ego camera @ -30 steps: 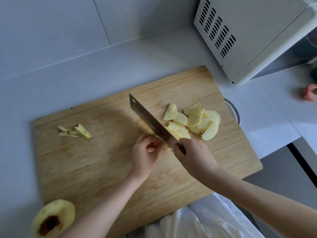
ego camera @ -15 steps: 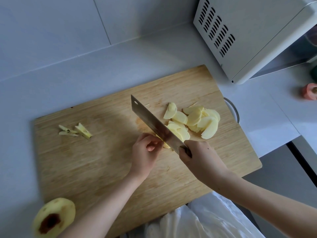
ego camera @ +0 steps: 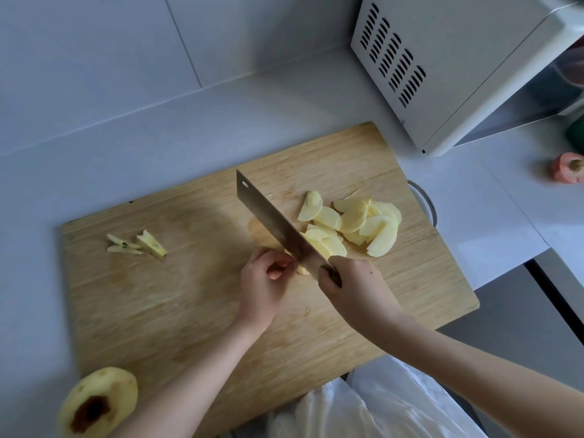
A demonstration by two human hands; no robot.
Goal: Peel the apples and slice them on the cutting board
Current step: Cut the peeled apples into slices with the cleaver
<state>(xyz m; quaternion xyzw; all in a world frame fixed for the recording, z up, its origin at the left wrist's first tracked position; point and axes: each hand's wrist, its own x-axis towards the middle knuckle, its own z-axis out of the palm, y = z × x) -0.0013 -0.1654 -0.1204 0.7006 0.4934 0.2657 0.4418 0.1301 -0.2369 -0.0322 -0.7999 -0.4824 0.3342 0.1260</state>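
My left hand (ego camera: 265, 286) pinches, I think, a small pale apple stub (ego camera: 301, 270) against the broad steel cleaver (ego camera: 278, 229) gripped by my right hand (ego camera: 355, 287) at three o'clock; a slip could cut me.

A home kitchen, by the look: pale bench (ego camera: 221, 121) run up against a grey tiled wall (ego camera: 94, 42), white vented microwave (ego camera: 458, 58) standing at the back right, wooden cutting board (ego camera: 158, 311) laid out with apple slices (ego camera: 357, 222) and a broad cleaver (ego camera: 271, 216).
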